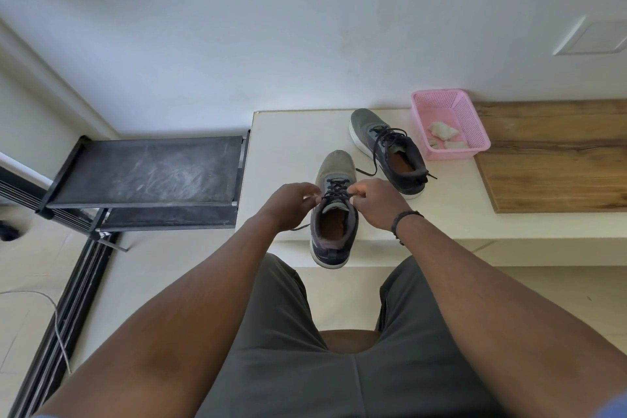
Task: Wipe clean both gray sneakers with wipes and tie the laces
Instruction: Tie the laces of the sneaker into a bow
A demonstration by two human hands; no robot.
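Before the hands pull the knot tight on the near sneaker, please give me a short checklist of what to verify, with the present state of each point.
1. Left hand pinches a lace: ok.
2. Right hand pinches a lace: ok.
3. Near sneaker rests on the white ledge: ok, heel overhangs the edge.
4. Knot already formed: cannot tell.
5. Far sneaker tied: not ok, laces loose.
6. Used wipes in the pink basket: ok.

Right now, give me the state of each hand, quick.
Left hand: closed, pinching a black lace of the near sneaker.
Right hand: closed, pinching the lace on the other side.
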